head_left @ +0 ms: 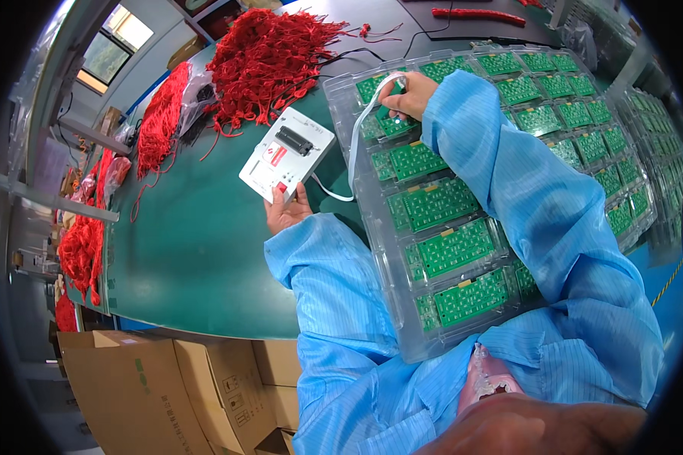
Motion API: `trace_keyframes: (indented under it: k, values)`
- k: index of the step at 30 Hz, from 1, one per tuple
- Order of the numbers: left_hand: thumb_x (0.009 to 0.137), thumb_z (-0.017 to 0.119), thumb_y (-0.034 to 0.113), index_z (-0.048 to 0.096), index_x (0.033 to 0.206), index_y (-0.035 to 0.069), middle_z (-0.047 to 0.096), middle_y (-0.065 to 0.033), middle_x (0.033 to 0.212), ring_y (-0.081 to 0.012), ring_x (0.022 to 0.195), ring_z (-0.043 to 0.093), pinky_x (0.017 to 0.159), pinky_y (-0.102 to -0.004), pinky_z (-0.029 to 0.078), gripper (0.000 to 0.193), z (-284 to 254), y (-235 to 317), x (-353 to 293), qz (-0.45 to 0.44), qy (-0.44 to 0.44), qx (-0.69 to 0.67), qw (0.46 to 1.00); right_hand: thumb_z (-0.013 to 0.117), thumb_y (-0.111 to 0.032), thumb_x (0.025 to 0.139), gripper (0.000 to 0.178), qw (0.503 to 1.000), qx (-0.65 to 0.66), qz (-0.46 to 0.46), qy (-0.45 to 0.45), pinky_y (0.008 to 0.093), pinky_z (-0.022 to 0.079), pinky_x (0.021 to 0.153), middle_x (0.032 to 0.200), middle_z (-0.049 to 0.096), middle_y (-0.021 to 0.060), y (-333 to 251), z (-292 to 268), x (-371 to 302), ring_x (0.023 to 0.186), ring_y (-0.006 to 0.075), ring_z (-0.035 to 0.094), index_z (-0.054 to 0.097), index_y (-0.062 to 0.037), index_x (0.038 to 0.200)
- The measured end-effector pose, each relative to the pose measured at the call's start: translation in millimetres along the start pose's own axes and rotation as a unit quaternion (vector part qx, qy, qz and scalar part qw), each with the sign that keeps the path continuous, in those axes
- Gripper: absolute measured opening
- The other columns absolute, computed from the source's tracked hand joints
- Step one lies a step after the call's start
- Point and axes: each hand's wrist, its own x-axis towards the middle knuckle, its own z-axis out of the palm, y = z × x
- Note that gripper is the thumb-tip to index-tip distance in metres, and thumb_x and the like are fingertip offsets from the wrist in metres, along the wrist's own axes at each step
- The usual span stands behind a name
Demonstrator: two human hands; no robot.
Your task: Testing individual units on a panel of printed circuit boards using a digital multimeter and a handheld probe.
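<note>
My left hand (pixel 287 212) grips the near edge of a white chip programmer box (pixel 269 168), with the thumb by its red button (pixel 281 187). A black socket (pixel 295 141) with a small lever sits on the box's top. From the box a flat whitish ribbon cable (pixel 354 144) loops up to my right hand (pixel 411 97), whose fingers are closed on its end. That hand is over a green circuit board (pixel 393 124) in the far left part of a clear plastic tray (pixel 372 220). My fingers hide the cable's tip, so I cannot tell whether it touches the board.
Rows of green circuit boards (pixel 455 249) fill the tray, and another loaded tray (pixel 660 144) stands at the right. Red wire bundles (pixel 262 64) lie at the back of the green table (pixel 197 250). Cardboard boxes (pixel 136 387) stand below its front edge. Black cables (pixel 349 53) run behind the programmer.
</note>
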Motion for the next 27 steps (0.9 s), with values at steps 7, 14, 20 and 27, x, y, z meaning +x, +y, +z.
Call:
trace_keyframes:
  k: [7, 14, 20, 27]
  values:
    - [0.083, 0.047, 0.008, 0.032, 0.119, 0.003, 0.047, -0.0176, 0.109, -0.0265, 0.092, 0.053, 0.069, -0.0293, 0.051, 0.039, -4.8, -0.9, 3.3, 0.003, -0.035, 0.001, 0.999, 0.053, 0.000, 0.074, 0.004, 1.000, 0.006, -0.002, -0.003, 0.0188, 0.036, 0.043, 0.061, 0.053, 0.0068, 4.8, 0.1, 3.9, 0.046, 0.0093, 0.043, 0.056, -0.0032, 0.075]
    - [0.083, 0.047, 0.008, 0.032, 0.119, 0.004, 0.047, -0.0170, 0.108, -0.0261, 0.091, 0.054, 0.070, -0.0299, 0.051, 0.039, -5.2, -0.3, 1.9, 0.002, -0.041, -0.011, 0.999, 0.052, -0.002, 0.076, 0.004, 1.000, 0.009, -0.009, -0.001, 0.0188, 0.037, 0.043, 0.061, 0.054, 0.0081, 4.2, 2.2, 4.4, 0.047, 0.0096, 0.043, 0.056, -0.0029, 0.076]
    - [0.083, 0.047, 0.007, 0.032, 0.119, 0.004, 0.047, -0.0166, 0.109, -0.0262, 0.093, 0.053, 0.071, -0.0300, 0.050, 0.038, -3.4, -0.3, 1.4, -0.004, -0.038, -0.010, 0.999, 0.053, -0.002, 0.077, 0.003, 1.000, -0.007, 0.006, 0.002, 0.0188, 0.038, 0.044, 0.062, 0.054, 0.0083, 1.5, 1.2, 2.3, 0.047, 0.0097, 0.044, 0.056, -0.0030, 0.077]
    - [0.083, 0.047, 0.008, 0.033, 0.119, 0.005, 0.046, -0.0162, 0.110, -0.0261, 0.094, 0.052, 0.072, -0.0298, 0.050, 0.038, 0.0, 1.2, -1.7, -0.004, -0.023, -0.004, 1.000, 0.052, -0.002, 0.078, 0.004, 1.000, -0.014, 0.012, 0.006, 0.0188, 0.038, 0.044, 0.061, 0.054, 0.0078, -0.9, 3.1, 1.6, 0.047, 0.0098, 0.044, 0.056, -0.0030, 0.078]
